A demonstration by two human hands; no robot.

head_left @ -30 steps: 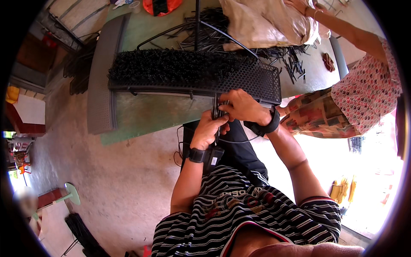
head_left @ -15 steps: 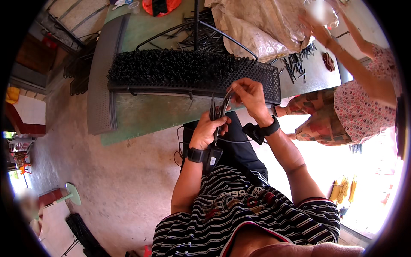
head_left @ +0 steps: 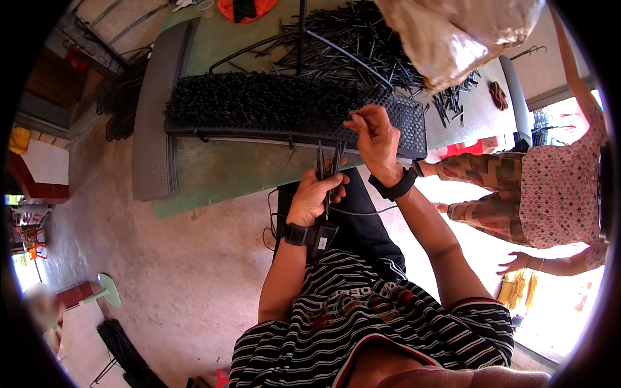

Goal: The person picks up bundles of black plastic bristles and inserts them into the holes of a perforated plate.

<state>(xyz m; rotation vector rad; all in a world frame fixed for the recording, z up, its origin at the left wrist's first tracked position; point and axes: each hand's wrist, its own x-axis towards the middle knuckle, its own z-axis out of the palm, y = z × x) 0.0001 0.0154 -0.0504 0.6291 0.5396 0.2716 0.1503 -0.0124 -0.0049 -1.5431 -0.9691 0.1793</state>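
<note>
Close by, I see the left hand [head_left: 315, 194] gripping a bundle of thin black strips [head_left: 320, 165] at the near edge of the smooth green tabletop [head_left: 233, 171]. The right hand [head_left: 376, 139] is just beyond, fingers curled beside the right end of the dense black bristles [head_left: 259, 97]; from here I cannot tell whether its fingertips pinch a strip. Those bristles fill most of a long black perforated tray [head_left: 411, 126] along the near edge, leaving its right end bare. Grey dotted sheets [head_left: 155, 149] overlie the left edge. Farther over, loose black strips [head_left: 352, 42] lie heaped, a crumpled beige sack [head_left: 453, 39] covering part of my view of them.
</note>
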